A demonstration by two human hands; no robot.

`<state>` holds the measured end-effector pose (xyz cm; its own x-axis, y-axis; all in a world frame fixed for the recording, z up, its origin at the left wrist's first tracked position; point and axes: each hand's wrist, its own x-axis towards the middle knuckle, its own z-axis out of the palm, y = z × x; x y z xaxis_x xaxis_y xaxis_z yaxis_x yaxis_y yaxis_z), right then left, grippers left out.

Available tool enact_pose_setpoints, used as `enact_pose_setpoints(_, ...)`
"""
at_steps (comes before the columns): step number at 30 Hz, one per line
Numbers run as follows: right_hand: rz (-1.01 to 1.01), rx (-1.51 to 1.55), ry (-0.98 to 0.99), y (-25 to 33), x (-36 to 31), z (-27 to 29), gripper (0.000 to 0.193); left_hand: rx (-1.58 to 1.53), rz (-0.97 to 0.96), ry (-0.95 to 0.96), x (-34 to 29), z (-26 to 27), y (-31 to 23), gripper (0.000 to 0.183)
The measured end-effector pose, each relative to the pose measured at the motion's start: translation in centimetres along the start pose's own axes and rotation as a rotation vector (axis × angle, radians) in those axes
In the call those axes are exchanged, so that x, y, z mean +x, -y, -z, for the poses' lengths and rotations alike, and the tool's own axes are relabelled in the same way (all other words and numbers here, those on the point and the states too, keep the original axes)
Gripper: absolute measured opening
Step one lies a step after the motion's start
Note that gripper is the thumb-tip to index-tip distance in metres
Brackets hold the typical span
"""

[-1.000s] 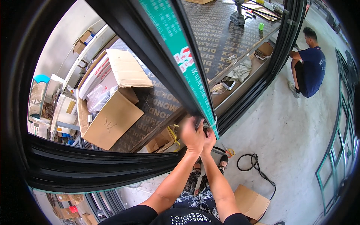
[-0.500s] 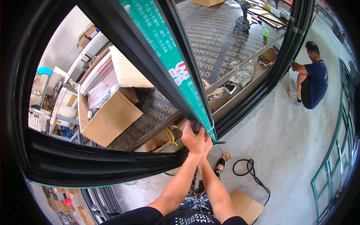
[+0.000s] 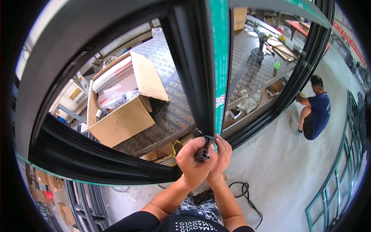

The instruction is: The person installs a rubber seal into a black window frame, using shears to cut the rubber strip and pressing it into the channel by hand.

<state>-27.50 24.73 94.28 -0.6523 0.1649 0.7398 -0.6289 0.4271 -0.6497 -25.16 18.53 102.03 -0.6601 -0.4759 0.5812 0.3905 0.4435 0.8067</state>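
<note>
A tall black window frame [image 3: 116, 170] stands before me, with an upright bar [image 3: 195, 65] faced on its right side with green film [image 3: 220, 58]. At the bar's lower end, my left hand [image 3: 192, 162] is closed around a short black profiled strip [image 3: 202, 155], whose cut end shows between thumb and fingers. My right hand [image 3: 221, 157] presses close beside it, fingers curled round a dark strip end [image 3: 210, 139] at the bar's foot. Whether these two dark ends belong to one strip, I cannot tell. The palms hide most of it.
Behind the frame, a patterned workbench [image 3: 172, 79] carries an opened cardboard box [image 3: 123, 123] and a cordless drill [image 3: 258, 48]. A co-worker [image 3: 319, 110] crouches at the right. Green-edged frames [image 3: 334, 170] lie farther right, and a black cable [image 3: 247, 199] loops on the floor.
My view has shifted, and the bar now appears more upright. Both hands stay at its lower end but have turned, so the black strip's cut end now shows.
</note>
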Motion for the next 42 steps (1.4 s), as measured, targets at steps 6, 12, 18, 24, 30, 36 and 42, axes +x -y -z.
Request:
enact_pose_setpoints(6, -0.057, 0.148, 0.128, 1.9, 5.7, 0.5, 0.021, -0.118, 0.029, 0.082, 3.6, 2.4, -3.4, 0.013)
enact_pose_setpoints(12, -0.349, 0.548, 0.217, 4.9, 9.3, 1.2, 0.02, -0.341, 0.26, 0.115, 6.3, 4.1, -2.7, 0.019)
enact_pose_setpoints(18, -0.391, 0.471, 0.176, 7.3, 11.1, 0.4, 0.019, -0.45, 0.198, 0.175, 7.6, 4.1, -1.5, 0.019)
enact_pose_setpoints(24, -0.287, 0.291, 0.106, 8.4, 12.3, -0.1, 0.021, -0.565, 0.342, 0.218, 8.7, 4.5, -1.7, 0.019)
enact_pose_setpoints(30, -0.204, 0.155, 0.09, 10.0, 14.0, -0.4, 0.022, -0.486, 0.296, 0.206, 10.3, 4.1, -1.3, 0.02)
enact_pose_setpoints(36, -0.048, 0.023, -0.054, 11.1, 14.7, -1.2, 0.02, -0.631, 0.353, 0.311, 10.2, 3.2, -0.7, 0.022)
enact_pose_setpoints(42, 0.118, -0.144, -0.095, 11.2, 15.4, -1.8, 0.018, -0.737, 0.325, 0.404, 9.6, 2.9, 0.1, 0.024)
